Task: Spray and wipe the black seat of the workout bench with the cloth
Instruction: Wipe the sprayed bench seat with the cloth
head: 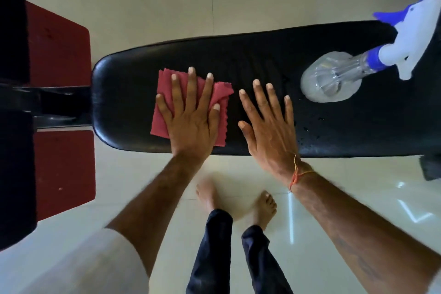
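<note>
The left hand is pressing flat on the red cloth, fingers spread wide across it, pinning the cloth to the black seat near the seat's left end. No curl in those fingers, so it is pushing down on the cloth rather than gripping it. The cloth is lying a little rumpled, its zigzag edges poking out to the left and right of the hand. Just beside it, the right hand is lying open and empty on the bare seat, palm down, fingers splayed, a thin orange thread tied at the wrist. Further right, the clear spray bottle with its white and blue trigger head is standing on the seat, apart from both hands. Small droplets are glinting on the seat's near right part. Bare feet are standing on the pale tiled floor at the near side.
</note>
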Motion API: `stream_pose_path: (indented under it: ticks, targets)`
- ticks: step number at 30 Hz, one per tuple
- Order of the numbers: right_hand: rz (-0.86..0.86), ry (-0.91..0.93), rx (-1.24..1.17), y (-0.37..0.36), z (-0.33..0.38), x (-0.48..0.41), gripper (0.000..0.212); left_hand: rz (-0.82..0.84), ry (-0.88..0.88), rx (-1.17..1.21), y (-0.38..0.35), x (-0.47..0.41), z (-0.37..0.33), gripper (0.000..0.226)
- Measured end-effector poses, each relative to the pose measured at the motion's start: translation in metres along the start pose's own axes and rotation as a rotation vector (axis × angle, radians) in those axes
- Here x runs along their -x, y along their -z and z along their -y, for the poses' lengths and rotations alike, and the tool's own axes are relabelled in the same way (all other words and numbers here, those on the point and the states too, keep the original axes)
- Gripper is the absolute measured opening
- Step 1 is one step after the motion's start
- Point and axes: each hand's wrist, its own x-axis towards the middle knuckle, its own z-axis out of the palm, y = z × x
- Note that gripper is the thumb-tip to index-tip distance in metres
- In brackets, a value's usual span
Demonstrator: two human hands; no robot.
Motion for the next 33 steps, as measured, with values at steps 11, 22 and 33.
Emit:
stream_pose_path:
  ticks: [11, 22, 33]
  targets:
    - [-0.024, 0.092, -0.018, 0.0, -0.043, 0.027, 0.06, -0.134, 0.228, 0.116, -0.022, 0.037, -0.056, 0.058]
    - [-0.026, 0.089, -0.008, 0.0, -0.068, 0.045, 0.061, -0.057, 0.091, 0.097, -0.03, 0.056, -0.088, 0.058]
    - [-0.077, -0.002, -0.084, -0.004, -0.051, 0.045, 0.059, -0.005, -0.074, 0.027, -0.028, 0.053, -0.093, 0.059]
